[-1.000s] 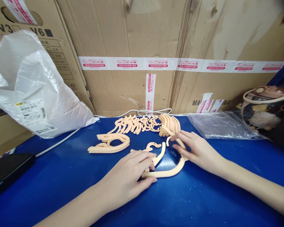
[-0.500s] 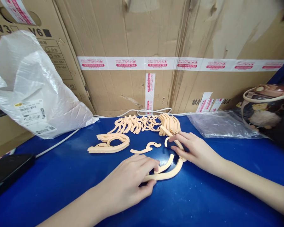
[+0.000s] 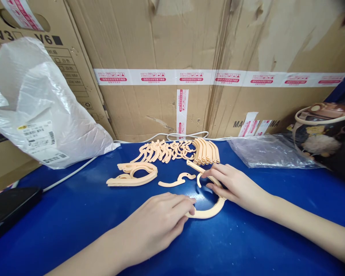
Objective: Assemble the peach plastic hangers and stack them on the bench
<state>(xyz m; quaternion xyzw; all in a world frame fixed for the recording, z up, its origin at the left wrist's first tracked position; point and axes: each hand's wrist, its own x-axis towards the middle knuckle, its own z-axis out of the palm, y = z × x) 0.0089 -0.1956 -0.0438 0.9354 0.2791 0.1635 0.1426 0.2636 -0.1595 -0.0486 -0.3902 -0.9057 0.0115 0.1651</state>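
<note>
Two bare hands were shown by the head view above a glossy blue tabletop [image 3: 247, 245], joined by a jointed frame of curved cream plastic arms [image 3: 219, 204], which lay in front and to the right of a loose, S-shaped cream plastic hook [image 3: 176, 183]. The frame's near arm [image 3: 205, 214] was gripped at its left end by the left hand [image 3: 168, 214], its fingers drawn narrowly together; what else was covered by them could not be told. The straighter far arm [image 3: 196, 167], with a slim curved tip [image 3: 199, 181] beside it, was held between thumb and fingers of the right hand [image 3: 232, 182].

Since half a second earlier, the short curved arm at the left fingertips had been lost from sight, apparently turned in along the near arm. The far arm's free end had been brought nearer the loose hook, and a fan of flat cream plastic strips [image 3: 205, 151], behind and right of that hook, was left uncovered. The frame was thus judged more folded at its left end, its far arm remaining spread.
</note>
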